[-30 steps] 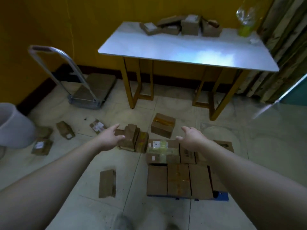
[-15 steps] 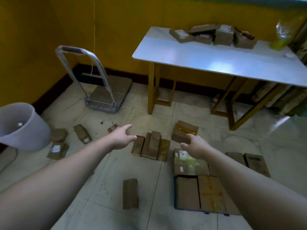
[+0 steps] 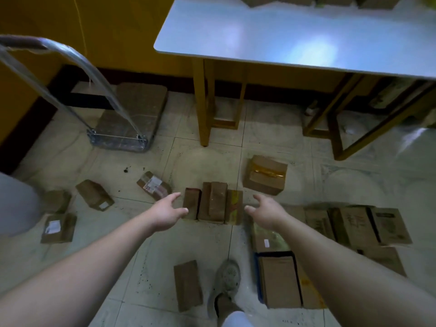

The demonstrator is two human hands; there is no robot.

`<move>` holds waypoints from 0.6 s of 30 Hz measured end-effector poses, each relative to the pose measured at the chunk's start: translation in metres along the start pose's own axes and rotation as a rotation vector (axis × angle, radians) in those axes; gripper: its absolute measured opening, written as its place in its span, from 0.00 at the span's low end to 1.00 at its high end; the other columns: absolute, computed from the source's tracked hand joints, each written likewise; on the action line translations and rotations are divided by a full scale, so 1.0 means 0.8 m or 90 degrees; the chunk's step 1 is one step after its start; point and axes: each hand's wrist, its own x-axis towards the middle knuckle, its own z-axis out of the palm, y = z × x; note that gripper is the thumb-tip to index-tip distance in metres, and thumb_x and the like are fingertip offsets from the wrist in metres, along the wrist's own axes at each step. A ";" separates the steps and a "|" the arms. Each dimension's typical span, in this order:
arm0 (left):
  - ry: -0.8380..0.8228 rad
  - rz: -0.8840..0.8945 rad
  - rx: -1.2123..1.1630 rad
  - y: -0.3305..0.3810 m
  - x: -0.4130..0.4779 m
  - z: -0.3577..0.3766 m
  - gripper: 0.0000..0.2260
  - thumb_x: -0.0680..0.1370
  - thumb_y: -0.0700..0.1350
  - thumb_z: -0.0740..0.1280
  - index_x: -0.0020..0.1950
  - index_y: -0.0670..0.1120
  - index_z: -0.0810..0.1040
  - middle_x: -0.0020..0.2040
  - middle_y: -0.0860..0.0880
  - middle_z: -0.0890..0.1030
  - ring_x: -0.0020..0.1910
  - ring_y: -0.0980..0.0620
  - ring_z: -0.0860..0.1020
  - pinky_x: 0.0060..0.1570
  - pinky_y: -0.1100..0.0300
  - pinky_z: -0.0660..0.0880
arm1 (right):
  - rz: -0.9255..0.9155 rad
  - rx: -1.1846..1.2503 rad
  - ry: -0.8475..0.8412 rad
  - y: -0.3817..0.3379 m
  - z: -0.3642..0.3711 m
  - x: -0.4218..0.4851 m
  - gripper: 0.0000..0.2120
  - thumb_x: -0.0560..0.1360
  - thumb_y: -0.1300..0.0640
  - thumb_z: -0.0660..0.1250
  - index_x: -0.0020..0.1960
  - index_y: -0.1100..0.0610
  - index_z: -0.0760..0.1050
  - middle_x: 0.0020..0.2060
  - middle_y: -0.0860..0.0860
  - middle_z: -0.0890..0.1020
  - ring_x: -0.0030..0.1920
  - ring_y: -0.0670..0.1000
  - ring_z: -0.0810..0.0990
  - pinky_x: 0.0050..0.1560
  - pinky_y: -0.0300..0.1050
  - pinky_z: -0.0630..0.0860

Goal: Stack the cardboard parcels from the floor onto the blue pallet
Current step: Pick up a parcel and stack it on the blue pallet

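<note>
Both hands spread and empty: left hand (image 3: 166, 214) and right hand (image 3: 265, 212) flank the upright parcel cluster (image 3: 213, 202) at frame centre, left nearer.

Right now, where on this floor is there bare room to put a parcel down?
Bare tile lies between the huddle of upright parcels and the lone flat parcel, and between the trolley and the table leg. Crowded: flat parcels lie edge to edge on and beside the blue pallet.
</note>
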 end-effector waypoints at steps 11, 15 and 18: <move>-0.067 -0.064 -0.090 -0.060 0.360 0.129 0.19 0.78 0.48 0.64 0.67 0.44 0.72 0.62 0.39 0.76 0.54 0.47 0.77 0.43 0.62 0.75 | 0.085 0.090 -0.076 0.056 0.158 0.324 0.31 0.78 0.42 0.61 0.75 0.55 0.58 0.67 0.54 0.72 0.59 0.54 0.75 0.54 0.46 0.73; -0.086 -0.078 -0.189 -0.112 0.474 0.203 0.12 0.79 0.46 0.62 0.60 0.43 0.77 0.58 0.39 0.79 0.54 0.42 0.78 0.56 0.50 0.76 | 0.111 0.183 -0.083 0.098 0.249 0.407 0.28 0.78 0.49 0.64 0.73 0.58 0.59 0.61 0.56 0.76 0.52 0.54 0.75 0.47 0.45 0.72; -0.092 -0.129 -0.257 -0.142 0.519 0.246 0.07 0.80 0.49 0.60 0.47 0.50 0.76 0.49 0.47 0.81 0.51 0.46 0.79 0.54 0.49 0.76 | 0.138 0.244 -0.105 0.116 0.302 0.442 0.24 0.78 0.59 0.64 0.72 0.61 0.60 0.61 0.61 0.75 0.52 0.56 0.77 0.49 0.44 0.76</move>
